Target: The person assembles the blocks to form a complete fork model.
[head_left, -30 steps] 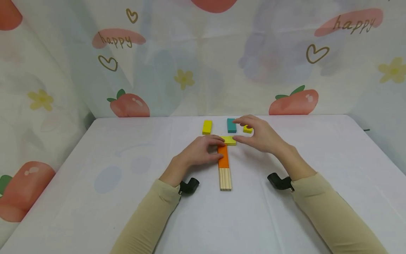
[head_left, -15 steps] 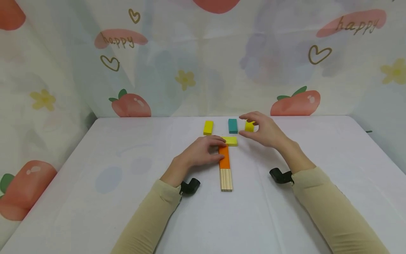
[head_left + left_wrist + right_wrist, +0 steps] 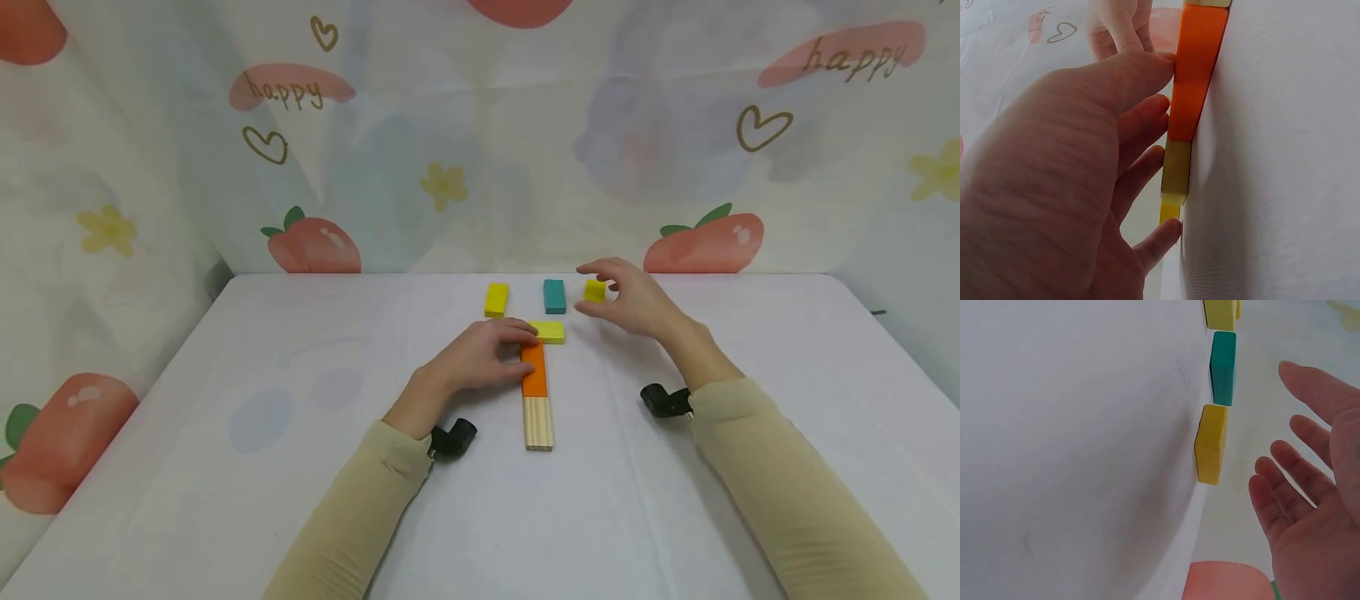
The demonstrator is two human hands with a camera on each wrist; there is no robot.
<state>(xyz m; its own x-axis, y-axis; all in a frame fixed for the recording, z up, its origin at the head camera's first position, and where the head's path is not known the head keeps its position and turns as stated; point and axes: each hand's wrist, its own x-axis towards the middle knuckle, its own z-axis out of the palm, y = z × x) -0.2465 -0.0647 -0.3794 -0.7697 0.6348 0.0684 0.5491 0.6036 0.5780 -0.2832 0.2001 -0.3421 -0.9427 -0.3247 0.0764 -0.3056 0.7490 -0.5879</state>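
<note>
Head view: hands at the blocks

Left hand (image 3: 480, 358) resting on bench (image 3: 300, 417), fingers (image 3: 1141, 125) straight against orange block (image 3: 533, 369). Right hand (image 3: 633, 298) hovering spread beside small yellow block (image 3: 595, 290), holding nothing, not touching.

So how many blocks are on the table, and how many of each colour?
Yellow blocks: 3, one at the back left, one flat block above the orange one, and a small one by the right hand.
Teal block: 1
Orange block: 1, the left hand touches it.
Plain wood block: 1
Total: 6
</note>
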